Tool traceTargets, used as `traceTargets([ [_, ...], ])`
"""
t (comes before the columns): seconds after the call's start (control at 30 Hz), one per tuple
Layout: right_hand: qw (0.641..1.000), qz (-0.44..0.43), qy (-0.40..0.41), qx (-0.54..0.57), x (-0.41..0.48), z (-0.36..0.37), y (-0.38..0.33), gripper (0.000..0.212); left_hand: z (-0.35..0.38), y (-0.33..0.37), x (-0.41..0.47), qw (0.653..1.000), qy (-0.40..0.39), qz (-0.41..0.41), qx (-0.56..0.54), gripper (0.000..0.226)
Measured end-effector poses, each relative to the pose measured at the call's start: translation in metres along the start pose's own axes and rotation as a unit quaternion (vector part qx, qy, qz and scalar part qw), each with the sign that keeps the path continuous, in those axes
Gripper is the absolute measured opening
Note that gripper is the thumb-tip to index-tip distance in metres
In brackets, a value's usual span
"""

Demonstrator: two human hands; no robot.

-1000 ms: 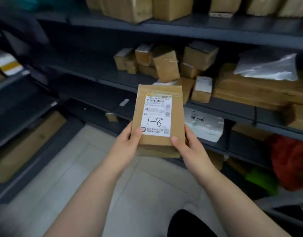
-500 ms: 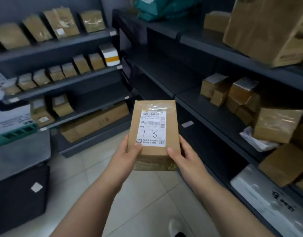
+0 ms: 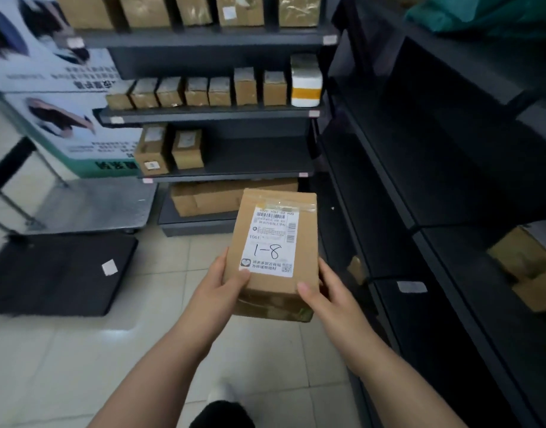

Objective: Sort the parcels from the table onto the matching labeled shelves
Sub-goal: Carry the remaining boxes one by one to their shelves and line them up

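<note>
A dark shelving unit [image 3: 450, 168] filled the right side, its boards mostly in shadow. Ahead stood a second rack [image 3: 234, 114] on the tiled floor [image 3: 142, 350], and a black table [image 3: 58, 273] sat at lower left. A long carton [image 3: 210, 197] lay on the rack's bottom board. A row of small brown boxes [image 3: 200, 92] ran along the middle board, with a white box with an orange band [image 3: 306, 81] at that board's right end. The parcel [image 3: 271, 291] was held above the floor between the two racks, its face tipped toward the camera. The left hand [image 3: 216, 288] gripped its lower left corner and the right hand [image 3: 336, 291] its lower right corner. Both thumbs pressed on top, and the fingers were hidden underneath. Its white label [image 3: 271, 242] read "1-8" in handwriting.
</note>
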State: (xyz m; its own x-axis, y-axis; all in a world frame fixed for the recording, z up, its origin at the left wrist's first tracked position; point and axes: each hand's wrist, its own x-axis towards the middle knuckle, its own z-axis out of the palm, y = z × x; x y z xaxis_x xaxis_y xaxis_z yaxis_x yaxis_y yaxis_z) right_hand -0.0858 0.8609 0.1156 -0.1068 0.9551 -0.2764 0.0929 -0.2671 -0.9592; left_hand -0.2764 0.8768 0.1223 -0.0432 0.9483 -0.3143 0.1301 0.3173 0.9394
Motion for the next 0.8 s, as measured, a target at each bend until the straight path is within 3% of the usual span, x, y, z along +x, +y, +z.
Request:
traceTargets([
  [0.17, 0.999, 0.008, -0.035, -0.020, 0.088, 0.037, -0.017, 0.046, -0.045, 0.000, 0.076, 0.999, 0.032, -0.010, -0.006, 0.041],
  [0.5, 1.000, 0.018, -0.023, -0.010, 0.235, 0.127, -0.054, 0.051, -0.153, 0.029, 0.228, 1.000, 0.016, -0.022, -0.005, 0.044],
  [0.8, 0.996, 0.065, -0.055, -0.014, 0.341, 0.157, -0.061, 0.051, -0.191, 0.013, 0.311, 0.997, 0.041, -0.062, -0.030, 0.048],
])
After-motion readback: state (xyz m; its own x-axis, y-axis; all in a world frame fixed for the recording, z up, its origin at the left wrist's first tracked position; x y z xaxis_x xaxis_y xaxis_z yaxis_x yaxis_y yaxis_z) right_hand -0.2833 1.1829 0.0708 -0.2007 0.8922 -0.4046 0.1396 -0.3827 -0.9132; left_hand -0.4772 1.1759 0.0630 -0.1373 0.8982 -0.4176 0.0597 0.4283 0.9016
